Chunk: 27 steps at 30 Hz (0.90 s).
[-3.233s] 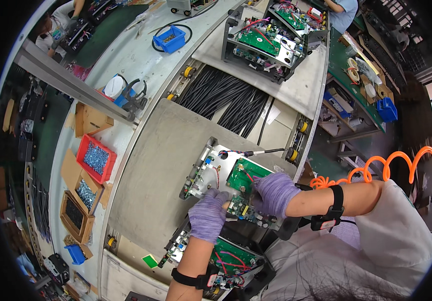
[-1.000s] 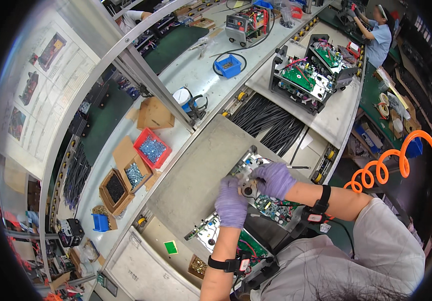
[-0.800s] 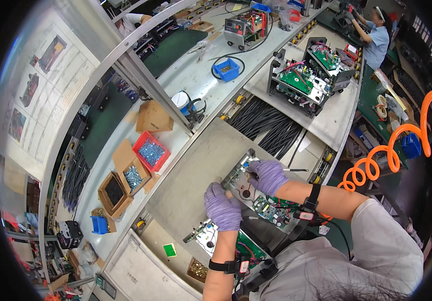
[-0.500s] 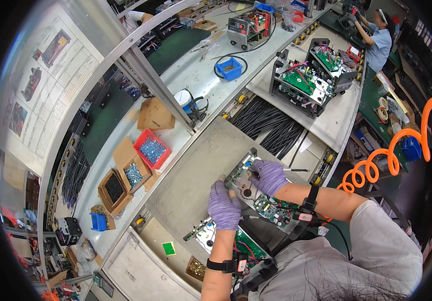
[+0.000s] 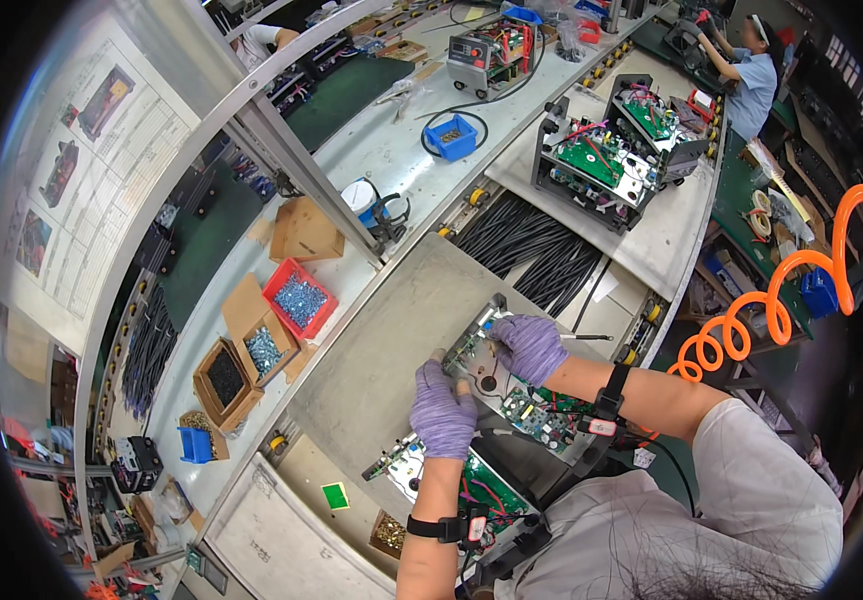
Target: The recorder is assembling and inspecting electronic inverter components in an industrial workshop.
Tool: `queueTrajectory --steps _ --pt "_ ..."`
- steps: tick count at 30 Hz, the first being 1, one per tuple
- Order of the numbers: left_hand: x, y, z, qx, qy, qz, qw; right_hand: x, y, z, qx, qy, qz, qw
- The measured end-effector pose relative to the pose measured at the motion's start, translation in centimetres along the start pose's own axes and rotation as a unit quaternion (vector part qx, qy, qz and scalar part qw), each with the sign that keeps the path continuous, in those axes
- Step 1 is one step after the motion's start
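Two electronics chassis with green circuit boards are in front of me. My left hand (image 5: 442, 410), in a purple knit glove, grips the left corner of the end panel (image 5: 469, 345) on the farther chassis (image 5: 541, 415), thumb bent inward. My right hand (image 5: 529, 348), gloved alike, is closed at the panel's other side; its fingertips meet inside the panel, and what they pinch is hidden. Nearer to me, the second chassis (image 5: 491, 487) lies partly under my left wrist. Both chassis rest at the edge of a grey board (image 5: 361, 365).
Bins of screws stand to the left: a red bin (image 5: 299, 299), cardboard boxes (image 5: 221, 376) and a blue bin (image 5: 195, 444). Black cables (image 5: 526, 250) lie beyond the board. More assembled units (image 5: 591, 160) sit farther along the line. An orange coiled hose (image 5: 776, 310) hangs at right. A co-worker (image 5: 751, 85) stands far right.
The whole view has shifted slightly. Both hands stay at the end panel of the farther chassis, with the right fingers barely changed.
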<state>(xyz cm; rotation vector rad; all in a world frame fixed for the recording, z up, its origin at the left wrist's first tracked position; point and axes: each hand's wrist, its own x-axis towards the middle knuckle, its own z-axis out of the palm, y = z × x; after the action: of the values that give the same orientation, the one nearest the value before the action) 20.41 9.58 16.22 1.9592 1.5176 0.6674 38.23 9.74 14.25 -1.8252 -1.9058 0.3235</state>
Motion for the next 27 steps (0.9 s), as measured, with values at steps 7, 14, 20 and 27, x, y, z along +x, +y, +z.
queueTrajectory --steps 7,14,20,27 --pt "-0.1 0.5 -0.5 0.034 0.006 0.032 0.999 2.2 -1.1 -1.6 -0.095 -0.026 -0.127 0.987" --pt "-0.1 0.7 -0.8 0.014 -0.013 0.011 1.000 3.7 -1.1 -2.2 -0.107 -0.098 -0.162 0.976" --pt "-3.1 0.8 -4.8 0.047 0.066 0.127 0.989 4.2 0.5 -6.1 0.056 -0.109 -0.038 0.992" --pt "-15.8 -1.0 -10.1 -0.081 0.143 -0.055 0.985 0.2 4.4 -7.8 -0.100 -0.258 0.146 0.950"
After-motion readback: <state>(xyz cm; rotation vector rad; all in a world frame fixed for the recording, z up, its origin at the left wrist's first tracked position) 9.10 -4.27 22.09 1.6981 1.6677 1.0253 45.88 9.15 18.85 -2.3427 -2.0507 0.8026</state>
